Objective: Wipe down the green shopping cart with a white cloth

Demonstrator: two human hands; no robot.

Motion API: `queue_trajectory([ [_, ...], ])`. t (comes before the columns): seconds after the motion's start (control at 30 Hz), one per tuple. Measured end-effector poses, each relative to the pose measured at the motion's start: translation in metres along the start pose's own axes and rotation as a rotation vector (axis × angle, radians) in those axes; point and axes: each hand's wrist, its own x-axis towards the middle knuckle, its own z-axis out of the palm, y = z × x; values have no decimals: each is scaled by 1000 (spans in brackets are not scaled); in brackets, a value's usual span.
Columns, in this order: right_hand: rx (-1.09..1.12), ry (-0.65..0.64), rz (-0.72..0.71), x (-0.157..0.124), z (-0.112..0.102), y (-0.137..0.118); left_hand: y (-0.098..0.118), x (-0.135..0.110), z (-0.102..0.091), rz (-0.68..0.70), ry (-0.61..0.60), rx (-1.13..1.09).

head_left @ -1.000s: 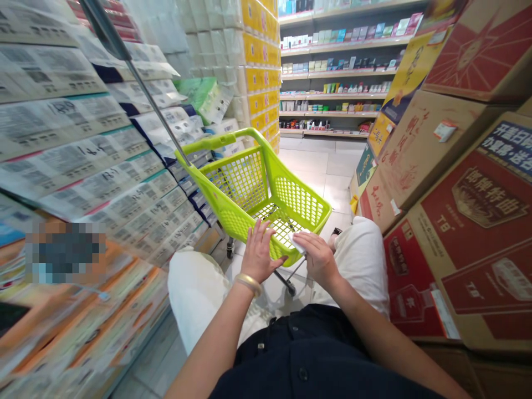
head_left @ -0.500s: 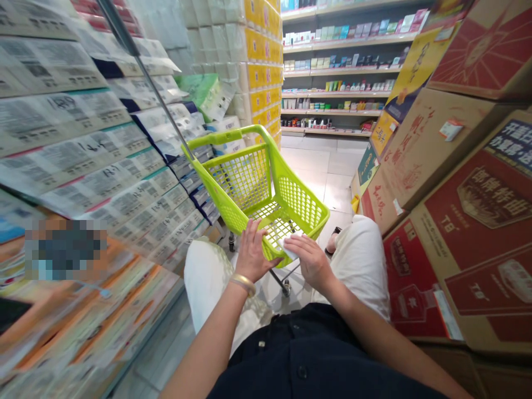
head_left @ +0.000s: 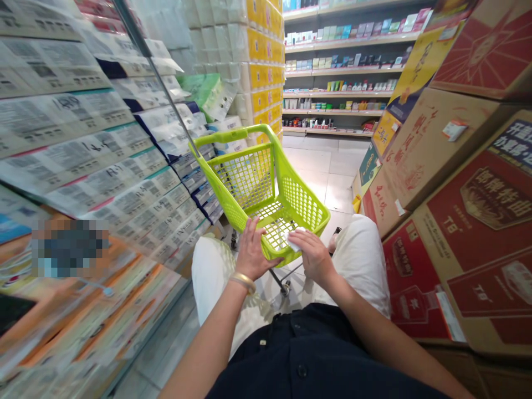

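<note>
Green cart [head_left: 266, 183] near rim: left hand [head_left: 252, 252], right hand [head_left: 312, 254] holding cloth [head_left: 293, 243]; floor [head_left: 328, 166] ahead.

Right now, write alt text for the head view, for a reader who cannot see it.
The person's left hand rests on the near rim of a lime-green shopping cart while the right hand presses a small white cloth against that rim. Stacked paper packs line the aisle's left side, red cartons the right.
</note>
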Motion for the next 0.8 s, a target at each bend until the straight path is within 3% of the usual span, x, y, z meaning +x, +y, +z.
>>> queue_trajectory([
  [0.1,-73,103,112,2,-9,19,1,0,-1,3,8,0],
  [0.17,-72,112,117,1,-8,15,2,0,0,10,19,-7],
  [0.3,55,-41,-41,-5,4,-15,0,-2,2,35,44,-25],
  [0.37,87,-83,-72,-6,5,-17,-3,-3,2,40,50,-29],
  [0.53,-4,99,112,0,-8,13,-4,-4,3,55,66,-46],
  [0.6,-10,122,146,0,-8,12,-3,-3,4,59,75,-57],
  [0.8,69,-77,-83,-5,3,-17,-3,-4,5,68,85,-65],
])
